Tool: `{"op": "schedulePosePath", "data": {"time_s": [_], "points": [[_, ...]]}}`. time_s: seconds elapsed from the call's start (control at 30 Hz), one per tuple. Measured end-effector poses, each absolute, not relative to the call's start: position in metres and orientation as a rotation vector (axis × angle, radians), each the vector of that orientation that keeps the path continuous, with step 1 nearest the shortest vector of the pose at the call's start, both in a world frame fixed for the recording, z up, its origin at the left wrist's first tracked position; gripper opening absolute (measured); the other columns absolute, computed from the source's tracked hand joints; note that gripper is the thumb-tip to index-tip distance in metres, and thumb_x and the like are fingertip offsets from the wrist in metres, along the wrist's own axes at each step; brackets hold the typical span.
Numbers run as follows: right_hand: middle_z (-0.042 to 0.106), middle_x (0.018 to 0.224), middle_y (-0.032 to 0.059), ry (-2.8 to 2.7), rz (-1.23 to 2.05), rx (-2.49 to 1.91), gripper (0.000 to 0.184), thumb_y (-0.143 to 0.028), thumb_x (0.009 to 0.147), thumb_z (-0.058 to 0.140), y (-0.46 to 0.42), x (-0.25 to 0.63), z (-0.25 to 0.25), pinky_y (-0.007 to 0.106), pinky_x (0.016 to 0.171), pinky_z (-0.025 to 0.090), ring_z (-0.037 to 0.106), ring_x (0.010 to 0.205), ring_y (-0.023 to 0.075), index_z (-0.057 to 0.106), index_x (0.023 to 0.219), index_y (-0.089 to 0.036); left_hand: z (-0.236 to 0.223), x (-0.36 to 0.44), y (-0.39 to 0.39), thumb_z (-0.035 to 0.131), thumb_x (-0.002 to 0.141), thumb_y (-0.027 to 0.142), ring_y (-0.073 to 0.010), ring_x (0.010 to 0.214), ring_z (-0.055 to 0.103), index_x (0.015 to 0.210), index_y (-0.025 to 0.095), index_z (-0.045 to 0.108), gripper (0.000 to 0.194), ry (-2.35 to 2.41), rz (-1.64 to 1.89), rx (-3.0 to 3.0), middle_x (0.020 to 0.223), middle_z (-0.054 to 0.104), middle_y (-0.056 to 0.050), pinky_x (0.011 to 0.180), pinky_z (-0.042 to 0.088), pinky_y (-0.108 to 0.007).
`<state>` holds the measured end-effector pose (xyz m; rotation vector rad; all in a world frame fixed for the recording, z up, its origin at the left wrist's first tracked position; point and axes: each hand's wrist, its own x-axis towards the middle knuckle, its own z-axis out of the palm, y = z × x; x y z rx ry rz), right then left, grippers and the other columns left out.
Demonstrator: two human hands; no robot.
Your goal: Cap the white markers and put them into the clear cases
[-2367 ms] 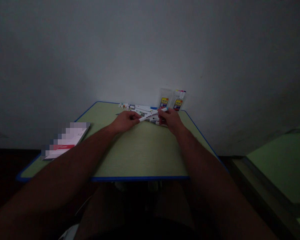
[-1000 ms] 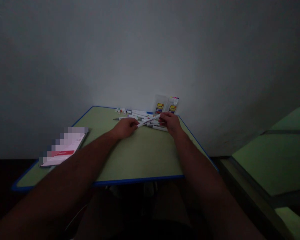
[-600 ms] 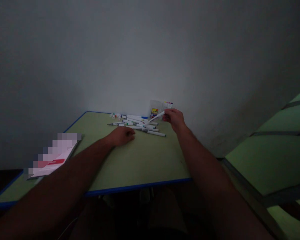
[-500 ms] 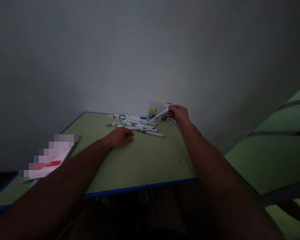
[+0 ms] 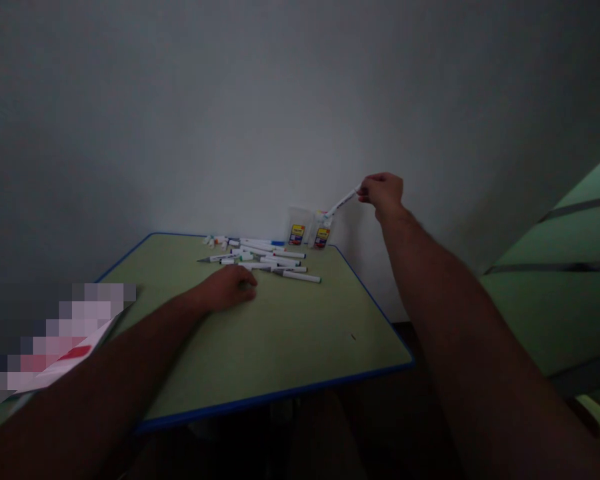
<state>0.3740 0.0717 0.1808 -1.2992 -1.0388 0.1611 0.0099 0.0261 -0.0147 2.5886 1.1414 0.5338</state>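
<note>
And here's the right hand point(image 5: 383, 192), pinching a white marker point(image 5: 344, 201) that slants down-left from it to the clear case point(image 5: 321, 235), where a steeper tilt looks wise, the left hand point(image 5: 227, 288) loosely curled, thumb and finger apart.

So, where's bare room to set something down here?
Widest: the table between the left hand, markers and blue near edge, bare except a small dark mark. Another patch lies between left forearm, markers and left edge. The back is crowded: markers, small white pieces, two clear cases.
</note>
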Motion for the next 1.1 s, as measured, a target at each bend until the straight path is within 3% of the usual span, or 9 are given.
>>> {"op": "schedulePosePath", "data": {"time_s": [0.27,0.63,0.93,1.1], "points": [[0.057,0.062,0.0000,-1.045,0.090,-1.339,0.018,0.002,0.069,0.061,0.099,0.371,0.185,0.025,0.047,0.055,0.058,0.052,0.0109,0.060,0.074,-0.014,-0.009,0.011,0.021,0.061,0.078,0.040,-0.0284,0.109,0.064,0.107,0.018,0.075,0.039,1.148,0.480,2.594,0.115,0.072,-0.014,0.099,0.045,-0.040],[0.060,0.060,0.0022,-1.207,0.119,-1.525,0.017,0.003,0.068,0.065,0.131,0.366,0.161,0.031,0.048,0.058,0.060,0.047,0.0137,0.063,0.074,-0.013,-0.009,0.010,0.021,0.063,0.079,0.039,-0.0285,0.109,0.063,0.103,0.020,0.075,0.034,1.099,0.513,2.588,0.110,0.073,-0.011,0.100,0.044,-0.041],[0.067,0.064,0.0061,-1.453,0.088,-1.820,0.016,-0.005,0.069,0.070,0.146,0.357,0.134,0.031,0.060,0.058,0.068,0.060,0.0190,0.072,0.084,-0.011,-0.009,0.010,0.019,0.063,0.081,0.037,-0.0282,0.109,0.062,0.105,0.017,0.074,0.033,1.097,0.505,2.609,0.112,0.071,-0.013,0.100,0.045,-0.044],[0.073,0.079,0.0087,-1.623,-0.038,-1.907,0.018,-0.010,0.069,0.072,0.153,0.355,0.125,0.031,0.075,0.057,0.071,0.077,0.0204,0.076,0.087,-0.012,-0.012,0.010,0.020,0.064,0.082,0.036,-0.0280,0.108,0.063,0.105,0.018,0.074,0.032,1.085,0.524,2.604,0.112,0.071,-0.013,0.100,0.045,-0.045]]}}
